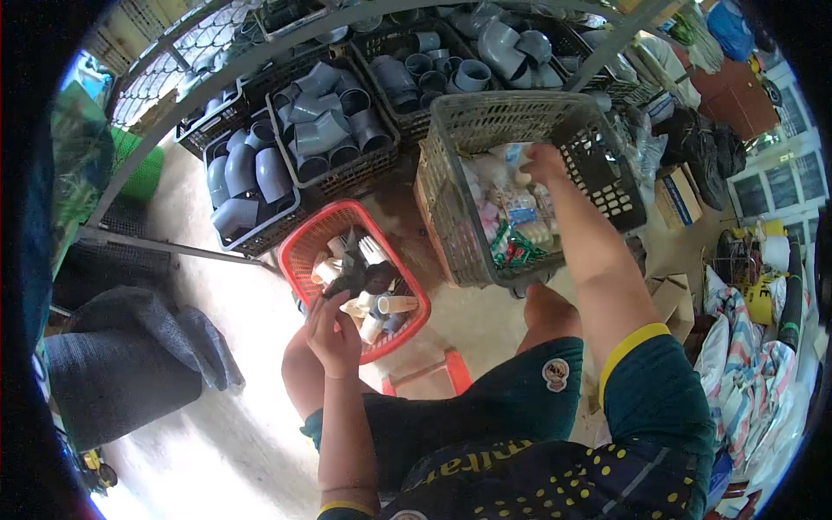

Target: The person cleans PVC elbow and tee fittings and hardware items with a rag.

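My right hand [544, 163] reaches into a large dark grey plastic crate [459, 186], its fingers curled at a clear plastic bag [515, 156]. Around it in the crate lie bagged small pieces [520, 208] and a green shiny packet [520, 249]. My left hand [333, 336] is over the near left rim of a red plastic basket [416, 277]. Its fingers are bent against a dark piece [348, 282], whose kind I cannot make out. White, cream and grey pipe fittings [374, 322] fill the basket.
Black crates of grey pipe elbows [321, 130] stand behind the red basket. A metal frame bar [173, 245] crosses on the left, near a dark mesh roll [130, 364]. A red stool [455, 373] is between my legs. Striped sacks [741, 364] and a cardboard box [676, 198] are at right.
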Demonstrator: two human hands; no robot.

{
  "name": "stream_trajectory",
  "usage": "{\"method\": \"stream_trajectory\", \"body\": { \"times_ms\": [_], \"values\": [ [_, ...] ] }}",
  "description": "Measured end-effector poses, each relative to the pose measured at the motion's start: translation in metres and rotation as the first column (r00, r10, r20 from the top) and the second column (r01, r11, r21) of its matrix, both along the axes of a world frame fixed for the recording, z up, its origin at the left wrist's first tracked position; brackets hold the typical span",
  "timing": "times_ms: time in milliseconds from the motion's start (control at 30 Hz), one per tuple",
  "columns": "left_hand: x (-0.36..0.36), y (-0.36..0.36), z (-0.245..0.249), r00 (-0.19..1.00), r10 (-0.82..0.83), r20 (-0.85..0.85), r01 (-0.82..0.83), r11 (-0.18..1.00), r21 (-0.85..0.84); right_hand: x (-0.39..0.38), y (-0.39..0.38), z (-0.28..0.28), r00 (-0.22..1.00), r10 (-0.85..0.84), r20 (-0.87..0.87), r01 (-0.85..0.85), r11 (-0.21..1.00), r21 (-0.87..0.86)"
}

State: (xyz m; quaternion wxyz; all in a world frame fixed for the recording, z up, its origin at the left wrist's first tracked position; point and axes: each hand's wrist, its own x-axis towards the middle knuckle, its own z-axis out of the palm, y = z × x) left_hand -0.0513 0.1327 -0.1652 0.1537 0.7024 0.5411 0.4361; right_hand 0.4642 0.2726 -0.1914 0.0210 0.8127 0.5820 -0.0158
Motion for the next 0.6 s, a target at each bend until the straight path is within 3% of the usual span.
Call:
{"method": "stream_trajectory", "body": {
  "times_ms": [100,167,233,300,367,400,433,467,500,567,600],
  "values": [
    [0.0,-0.015,0.026,0.986,0.049,0.161,-0.058,0.997,0.053,0.027,-0.026,0.047,0.962,-0.077,-0.261,0.089,0.995,0.035],
    [-0.002,-0.024,0.034,0.954,0.079,0.29,-0.094,0.995,0.038,0.05,-0.045,0.056,0.888,0.023,-0.459,0.118,0.954,0.276],
    [0.0,-0.027,0.05,0.916,0.032,0.4,-0.052,0.998,0.039,-0.012,-0.102,0.139,0.676,0.194,-0.711,0.194,0.884,0.425],
    [0.007,-0.024,0.073,0.854,-0.067,0.516,0.055,0.998,0.037,-0.059,-0.156,0.188,0.4,0.303,-0.865,0.28,0.858,0.43],
    [0.011,-0.023,0.094,0.771,-0.143,0.62,0.179,0.984,0.004,-0.092,-0.212,0.206,0.104,0.377,-0.92,0.312,0.866,0.39],
    [0.013,-0.02,0.103,0.724,-0.167,0.669,0.245,0.969,-0.024,-0.122,-0.239,0.21,0.026,0.4,-0.916,0.348,0.856,0.383],
    [0.015,-0.021,0.113,0.674,-0.187,0.715,0.314,0.948,-0.048,-0.13,-0.259,0.191,-0.048,0.42,-0.906,0.275,0.878,0.392],
    [0.017,-0.026,0.127,0.597,-0.21,0.775,0.4,0.915,-0.06,-0.153,-0.28,0.178,0.097,0.465,-0.88,0.274,0.837,0.473],
    [0.019,-0.032,0.14,0.516,-0.216,0.829,0.479,0.875,-0.07,-0.187,-0.302,0.192,0.003,0.369,-0.929,0.223,0.906,0.361],
    [0.022,-0.039,0.156,0.408,-0.287,0.866,0.599,0.8,-0.017,-0.221,-0.318,0.169,0.034,0.53,-0.847,0.07,0.844,0.531],
    [0.024,-0.046,0.167,0.392,-0.293,0.872,0.63,0.777,-0.022,-0.235,-0.33,0.162,-0.214,0.222,-0.951,0.002,0.974,0.227]
  ]
}}
